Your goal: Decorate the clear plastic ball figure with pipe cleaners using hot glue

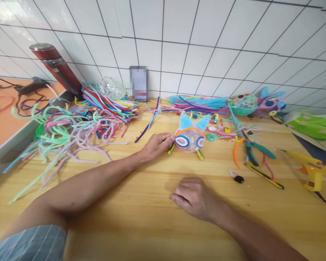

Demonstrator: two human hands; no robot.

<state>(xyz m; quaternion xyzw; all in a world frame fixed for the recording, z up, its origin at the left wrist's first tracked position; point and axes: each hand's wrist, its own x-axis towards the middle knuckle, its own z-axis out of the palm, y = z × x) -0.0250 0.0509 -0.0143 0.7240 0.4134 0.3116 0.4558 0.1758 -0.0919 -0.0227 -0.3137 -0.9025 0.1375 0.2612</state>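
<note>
A small animal figure [189, 140] stands on the table in front of me. It has a clear ball body, light blue pipe-cleaner ears [186, 121], an orange band, blue-ringed eyes [182, 141] and yellow feet. My left hand [158, 145] is closed at the figure's left side, its thumb and fingers pinching the edge there; the exact grip is partly hidden. Nearer to me, my right hand [191, 198] rests on the wood, apart from the figure. Its fingers are curled in, and nothing shows in them.
Loose pipe cleaners [70, 130] spread over the left side. A thermos [57, 69], phone [139, 83] and clear ball [112, 88] stand at the back. Rightward lie pliers [251, 152], a utility knife [264, 176], a black-tipped piece [237, 177], a yellow glue gun [313, 168] and another figure [270, 101].
</note>
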